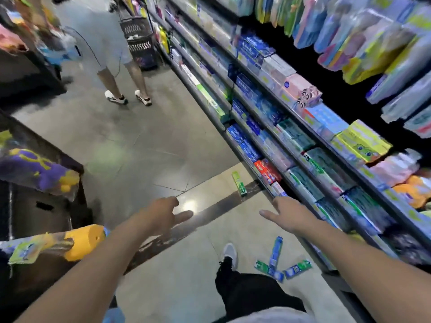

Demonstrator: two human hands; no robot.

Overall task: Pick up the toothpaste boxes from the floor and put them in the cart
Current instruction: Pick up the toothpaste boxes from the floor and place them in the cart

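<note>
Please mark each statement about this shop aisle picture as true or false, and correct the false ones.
1. Both hands are empty. True: the left hand and the right hand hold nothing.
2. One green box lies alone on the floor near the shelf. True.
3. Three boxes lie together by the person's shoe. True: a blue box and two green-and-blue boxes.
4. The right hand grips a toothpaste box. False: its fingers are spread and touch no box.
5. The aisle has no other person. False: another person stands farther along it.
</note>
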